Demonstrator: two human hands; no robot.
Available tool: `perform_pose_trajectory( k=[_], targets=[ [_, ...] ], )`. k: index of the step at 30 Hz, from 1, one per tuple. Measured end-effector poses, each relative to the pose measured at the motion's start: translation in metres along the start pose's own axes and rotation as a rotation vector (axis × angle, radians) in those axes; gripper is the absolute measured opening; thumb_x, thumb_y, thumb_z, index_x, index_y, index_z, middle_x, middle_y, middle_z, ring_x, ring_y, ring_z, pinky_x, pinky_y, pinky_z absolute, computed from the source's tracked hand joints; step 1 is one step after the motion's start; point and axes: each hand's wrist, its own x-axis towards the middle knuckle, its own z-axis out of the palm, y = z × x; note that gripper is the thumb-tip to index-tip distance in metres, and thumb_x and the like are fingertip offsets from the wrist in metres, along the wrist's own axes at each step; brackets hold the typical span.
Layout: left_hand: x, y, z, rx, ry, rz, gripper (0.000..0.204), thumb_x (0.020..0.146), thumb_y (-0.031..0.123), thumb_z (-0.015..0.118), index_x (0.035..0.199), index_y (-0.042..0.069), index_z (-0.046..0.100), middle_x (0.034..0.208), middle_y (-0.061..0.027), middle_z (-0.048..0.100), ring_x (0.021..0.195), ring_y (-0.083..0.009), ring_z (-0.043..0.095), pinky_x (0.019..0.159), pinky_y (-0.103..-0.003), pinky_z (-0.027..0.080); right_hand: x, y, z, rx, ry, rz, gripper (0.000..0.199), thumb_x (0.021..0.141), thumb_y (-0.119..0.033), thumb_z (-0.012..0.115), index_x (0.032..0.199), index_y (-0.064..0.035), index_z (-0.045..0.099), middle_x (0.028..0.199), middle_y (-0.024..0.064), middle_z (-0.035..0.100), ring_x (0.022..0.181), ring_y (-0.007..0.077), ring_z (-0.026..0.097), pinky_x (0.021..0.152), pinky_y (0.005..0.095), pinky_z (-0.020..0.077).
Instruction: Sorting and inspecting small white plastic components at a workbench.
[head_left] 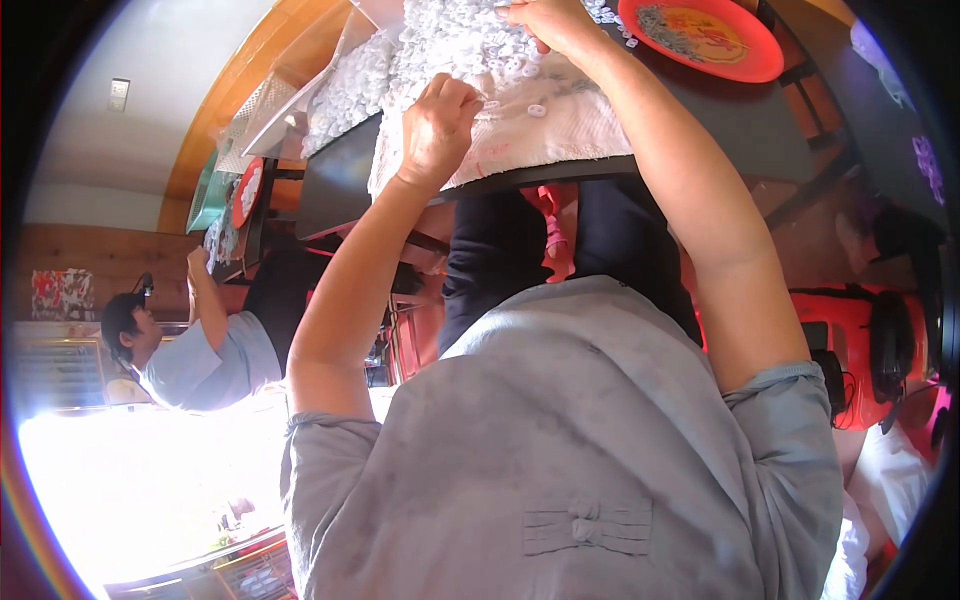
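Observation:
A large heap of small clear and whitish plastic pieces (455, 40) lies on a pale cloth (560, 140) at the far side of my lap. My left hand (438, 128) is closed above the cloth, thumb and fingers pressed together at the heap's near edge. Whatever it pinches is too small to make out. One loose plastic piece (537, 110) rests on the cloth to its right. At the heap's right side is my right hand (548, 20), partly cut off by the upper edge. Its fingers are bent together among the pieces, and what they hold is hidden.
A red round tray (765, 62) with a grey pile stands right on the dark table (720, 125). Farther left, another person (215, 345) works beside a red plate (249, 190) and a green basket (205, 195). A red chair (850, 325) stands at the right.

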Motion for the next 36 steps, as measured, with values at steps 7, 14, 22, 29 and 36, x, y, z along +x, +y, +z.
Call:
perform_pose_trajectory(
  k=[7, 14, 22, 29, 36],
  targets=[
    [-0.033, -0.012, -0.003, -0.051, 0.015, -0.167, 0.009, 0.077, 0.004, 0.066, 0.083, 0.006, 0.058, 0.082, -0.0099, 0.059, 0.074, -0.0320, 0.062, 0.064, -0.040, 0.050, -0.009, -0.021, -0.003, 0.145, -0.094, 0.207, 0.018, 0.076, -0.017, 0.067, 0.070, -0.0005, 0.067, 0.056, 0.0104, 0.060, 0.050, 0.0193, 0.058, 0.049, 0.0341, 0.0448],
    [-0.035, -0.015, 0.007, -0.046, 0.029, -0.173, 0.011, 0.077, 0.007, 0.067, 0.082, 0.007, 0.058, 0.082, -0.0090, 0.058, 0.076, -0.0315, 0.062, 0.065, -0.041, 0.050, -0.008, -0.013, -0.002, 0.204, -0.091, 0.327, 0.016, 0.079, -0.015, 0.067, 0.073, -0.0005, 0.067, 0.059, 0.0064, 0.060, 0.048, 0.0159, 0.053, 0.045, 0.0326, 0.0406],
    [-0.034, -0.010, 0.006, 0.029, 0.022, -0.095, 0.008, 0.080, 0.007, 0.067, 0.085, 0.007, 0.062, 0.082, -0.0084, 0.059, 0.074, -0.0304, 0.062, 0.064, -0.039, 0.050, -0.013, -0.026, -0.014, -0.059, -0.436, 0.221, 0.013, 0.083, -0.018, 0.066, 0.080, -0.0053, 0.065, 0.061, -0.0006, 0.053, 0.055, 0.0132, 0.054, 0.054, 0.0256, 0.0397],
    [-0.036, -0.013, 0.009, 0.053, 0.041, -0.139, 0.007, 0.081, 0.006, 0.065, 0.087, 0.007, 0.063, 0.085, -0.0088, 0.059, 0.077, -0.0308, 0.063, 0.066, -0.040, 0.051, -0.022, -0.029, -0.017, -0.563, -0.500, -0.024, 0.010, 0.068, -0.013, 0.067, 0.076, -0.0082, 0.066, 0.071, 0.0085, 0.065, 0.069, 0.0241, 0.062, 0.064, 0.0376, 0.0470],
    [-0.037, -0.013, 0.008, 0.023, 0.040, -0.201, 0.005, 0.084, 0.006, 0.062, 0.088, 0.006, 0.062, 0.084, -0.0096, 0.060, 0.078, -0.0315, 0.063, 0.066, -0.039, 0.050, -0.023, -0.038, -0.017, -0.721, -0.666, 0.049, 0.007, 0.068, -0.010, 0.063, 0.073, -0.0077, 0.067, 0.075, 0.0104, 0.067, 0.075, 0.0289, 0.065, 0.064, 0.0406, 0.0474]
  ],
)
